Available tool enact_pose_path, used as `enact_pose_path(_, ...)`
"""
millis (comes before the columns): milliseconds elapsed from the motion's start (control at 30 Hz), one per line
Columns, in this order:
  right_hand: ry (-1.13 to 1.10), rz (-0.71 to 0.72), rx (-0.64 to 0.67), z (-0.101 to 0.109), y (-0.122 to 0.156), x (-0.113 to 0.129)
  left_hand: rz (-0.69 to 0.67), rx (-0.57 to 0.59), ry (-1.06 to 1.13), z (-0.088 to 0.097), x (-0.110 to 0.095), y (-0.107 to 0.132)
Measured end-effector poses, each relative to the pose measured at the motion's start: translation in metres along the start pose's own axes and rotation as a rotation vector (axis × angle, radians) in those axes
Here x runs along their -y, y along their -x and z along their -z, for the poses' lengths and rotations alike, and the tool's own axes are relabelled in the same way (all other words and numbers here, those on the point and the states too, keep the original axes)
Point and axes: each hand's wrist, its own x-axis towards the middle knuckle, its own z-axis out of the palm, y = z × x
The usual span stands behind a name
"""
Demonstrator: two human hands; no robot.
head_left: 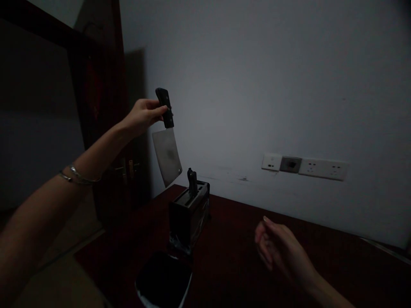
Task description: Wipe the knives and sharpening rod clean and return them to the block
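My left hand (pixel 146 113) grips the black riveted handle of a cleaver (pixel 167 155) and holds it up, blade hanging down and slightly tilted. Just right of and below the blade tip stands a dark knife block (pixel 189 214) with slots in its top. Another black-handled tool (pixel 192 182), its lower part hidden, is upright in one slot. Over the right part of the table, my right hand (pixel 279 248) is held apart from everything, fingers loosely curled and nothing seen in them.
A dark container (pixel 163 278) with a pale rim is on the dark red table (pixel 231 239) in front of the block. The white wall (pixel 244 85) behind carries a row of sockets (pixel 321 168). A dark wooden door (pixel 96 107) stands at the left, beyond the table's edge.
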Motion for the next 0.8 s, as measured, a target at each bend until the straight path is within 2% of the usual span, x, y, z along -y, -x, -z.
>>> enact_pose_path(133,0.018,0.002,0.001,-0.009,0.009,0.022,-0.058,0.042,0.006,-0.012,-0.033,0.009)
enact_pose_path(300,0.024,-0.070,0.018,-0.022,0.019,0.054,-0.065,0.091,0.105,-0.052,-0.052,0.029)
enact_pose_path(500,-0.005,-0.186,0.005,-0.019,0.028,0.074,-0.052,0.191,0.185,-0.124,-0.045,0.061)
enact_pose_path(667,-0.005,-0.284,-0.088,-0.009,0.039,0.075,-0.047,0.273,0.261,-0.186,-0.033,0.090)
enact_pose_path(800,-0.047,-0.341,-0.150,0.002,0.044,0.071,-0.046,0.294,0.276,-0.227,-0.022,0.110)
